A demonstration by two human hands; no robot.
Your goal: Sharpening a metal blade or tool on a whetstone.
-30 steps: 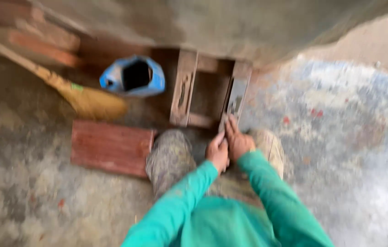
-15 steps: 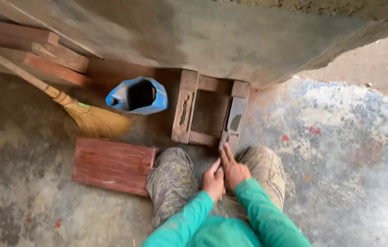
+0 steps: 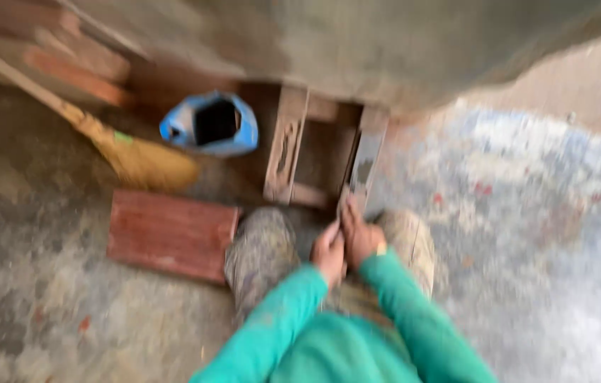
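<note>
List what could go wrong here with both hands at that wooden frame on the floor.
1. Both hands, left hand and right hand, sit bare at the rough near end of the wooden frame; splinters or a pinch seem possible.
2. The red board lies beside the left knee, and the broom is close behind; shifting sideways might catch either.
3. The view is blurred, so the grip cannot be judged.

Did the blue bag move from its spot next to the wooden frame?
No. The blue bag sits just left of the wooden frame, broom beside it, as before.
</note>
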